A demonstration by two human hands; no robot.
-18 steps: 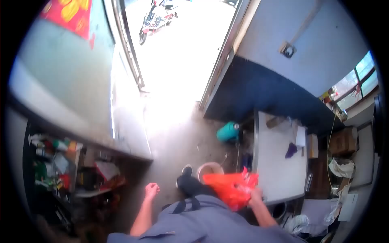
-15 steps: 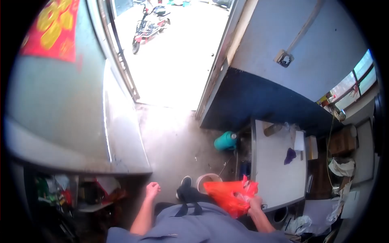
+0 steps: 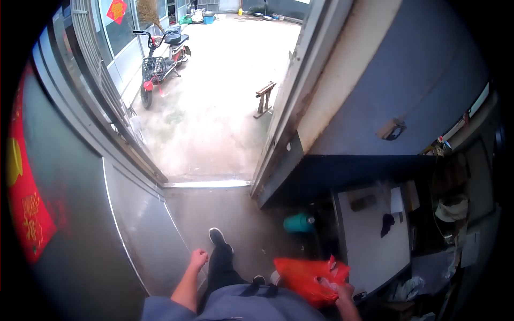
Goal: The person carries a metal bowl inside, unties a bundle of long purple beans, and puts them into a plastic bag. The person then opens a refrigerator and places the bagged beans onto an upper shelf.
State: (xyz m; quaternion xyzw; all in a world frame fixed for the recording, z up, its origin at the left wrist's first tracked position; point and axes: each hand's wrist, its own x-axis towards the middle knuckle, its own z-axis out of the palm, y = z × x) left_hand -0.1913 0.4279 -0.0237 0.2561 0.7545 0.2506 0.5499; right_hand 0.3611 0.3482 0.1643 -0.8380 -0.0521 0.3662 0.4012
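Observation:
My right hand (image 3: pixel 344 292) is closed on the handles of a red plastic bag (image 3: pixel 307 278), which hangs at my right side just above the floor. My left hand (image 3: pixel 198 259) swings free at my left with the fingers curled loosely and nothing in it. It is close to the grey metal door leaf (image 3: pixel 112 214). My forward foot in a dark shoe (image 3: pixel 219 237) is on the concrete floor, a short way from the door sill (image 3: pixel 208 183).
The doorway opens onto a concrete yard with a parked scooter (image 3: pixel 159 64) and a small wooden stand (image 3: pixel 264 98). To my right stand a white table (image 3: pixel 371 241) with small items, a teal container (image 3: pixel 299 222) on the floor, and cluttered shelves.
The view has tilted up and moved toward the doorway, so the yard and scooter show more. My foot has stepped forward. The red bag stays in my right hand.

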